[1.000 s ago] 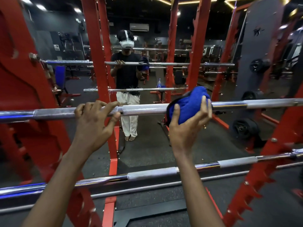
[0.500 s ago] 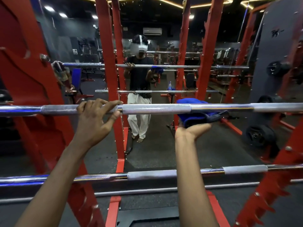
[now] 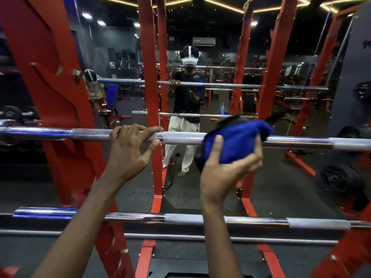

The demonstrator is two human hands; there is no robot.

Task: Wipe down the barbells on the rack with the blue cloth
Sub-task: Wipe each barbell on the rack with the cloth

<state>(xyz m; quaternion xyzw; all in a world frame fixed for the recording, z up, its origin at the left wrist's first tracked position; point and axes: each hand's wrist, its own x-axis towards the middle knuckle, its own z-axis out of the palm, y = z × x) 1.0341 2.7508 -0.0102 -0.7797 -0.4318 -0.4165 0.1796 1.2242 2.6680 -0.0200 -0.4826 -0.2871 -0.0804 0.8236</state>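
- Our left hand (image 3: 130, 149) grasps the upper barbell (image 3: 180, 137), mid-frame.
- Our right hand (image 3: 226, 171) clutches the blue cloth (image 3: 236, 141) on that bar, centre-right; we judge wiping underway.
- Lower barbell (image 3: 190, 218) likely left to do.

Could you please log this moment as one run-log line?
left hand grips upper barbell | right hand holds blue cloth over it | lower barbell untouched

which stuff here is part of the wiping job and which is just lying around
Job: blue cloth, held by the right hand; upper barbell, gripped by the left hand; lower barbell; red rack.
Just about: weight plate at right; blue bench in the mirror.
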